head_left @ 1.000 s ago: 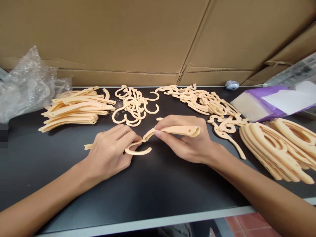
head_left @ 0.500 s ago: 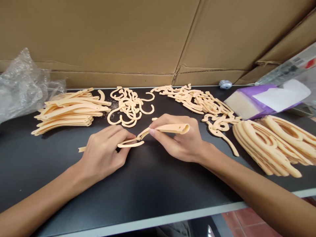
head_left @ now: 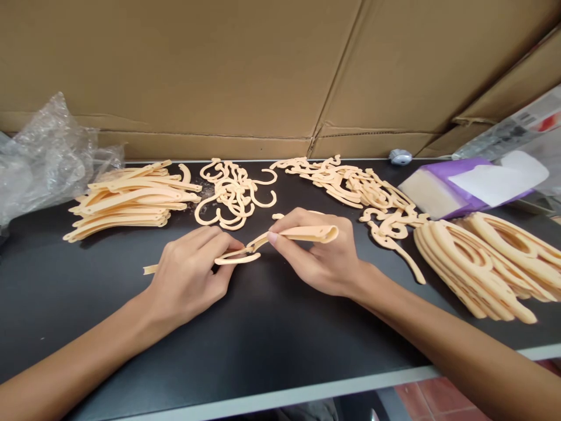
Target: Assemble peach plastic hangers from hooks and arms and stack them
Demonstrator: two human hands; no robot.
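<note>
Peach-coloured plastic parts of a clothes hanger are in both hands. My left hand point(head_left: 190, 272) is closed around one hanger arm, whose end point(head_left: 150, 269) sticks out on the left. A curved hanger hook point(head_left: 239, 259) shows by its fingertips. My right hand point(head_left: 318, 251) pinches another hanger arm point(head_left: 309, 234) between thumb and fingers, its hollow end pointing right. The inner ends of the two arms meet beside the hook, between the hands. My left fingers partly hide the joint.
On the black table point(head_left: 263, 351) lie a stack of hanger arms point(head_left: 131, 199), a heap of hooks point(head_left: 234, 196) and a pile of small curved pieces point(head_left: 359, 187). Stacked folded hangers point(head_left: 468, 269) and a purple packet point(head_left: 468, 184) lie right, plastic wrap point(head_left: 52, 158) left. Cardboard point(head_left: 197, 70) stands behind.
The view has shifted slightly. Both hands keep their grip on the hanger parts, and the joint between the arms looks nearly the same.
</note>
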